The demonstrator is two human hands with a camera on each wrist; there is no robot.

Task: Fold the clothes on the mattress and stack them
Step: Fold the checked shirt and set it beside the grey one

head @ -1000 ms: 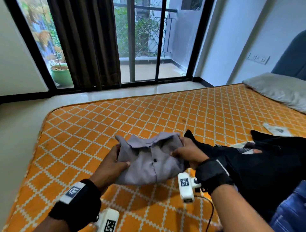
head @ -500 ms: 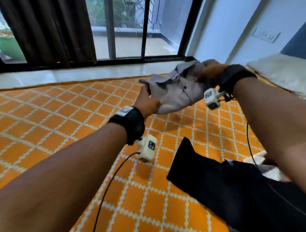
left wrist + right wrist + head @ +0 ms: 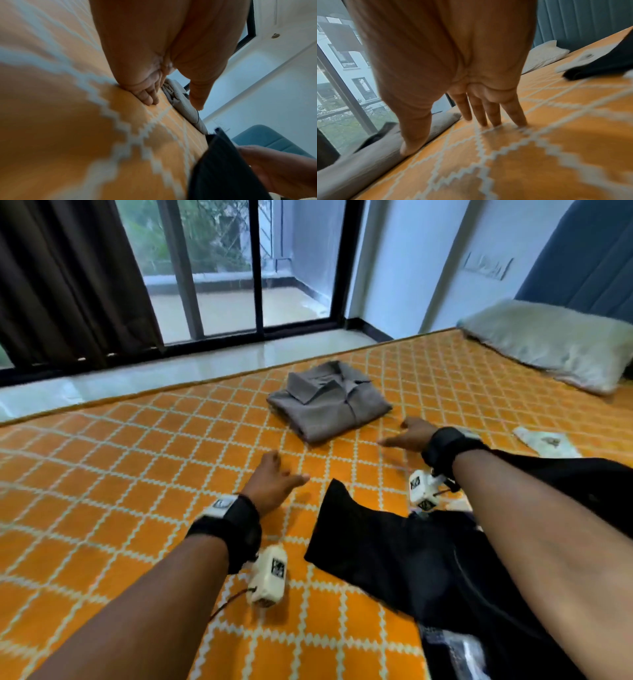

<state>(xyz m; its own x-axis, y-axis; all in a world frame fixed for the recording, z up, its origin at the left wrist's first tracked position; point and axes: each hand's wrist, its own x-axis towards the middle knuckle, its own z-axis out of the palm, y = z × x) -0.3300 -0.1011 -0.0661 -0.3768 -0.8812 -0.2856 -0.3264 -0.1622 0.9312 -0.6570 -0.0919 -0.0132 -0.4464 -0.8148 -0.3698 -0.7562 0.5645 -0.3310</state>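
A folded grey collared shirt [image 3: 329, 402] lies flat on the orange patterned mattress [image 3: 120, 474] near its far edge; its side shows in the left wrist view [image 3: 181, 106] and the right wrist view [image 3: 373, 152]. My left hand [image 3: 274, 477] is empty, fingers relaxed on the mattress just short of the shirt. My right hand [image 3: 407, 433] is empty too, fingers straight [image 3: 489, 115], touching the mattress beside the shirt's right side. A heap of black clothes [image 3: 428, 559] lies unfolded under my right forearm.
A white pillow [image 3: 555, 344] sits at the mattress's far right against a blue headboard [image 3: 589, 258]. A small white packet [image 3: 544, 441] lies right of my right hand. Beyond the far edge are floor, glass doors and a dark curtain [image 3: 68, 278].
Both hands carried the folded grey shirt up and away, set it down near the far edge and let go. They now rest empty just short of it.
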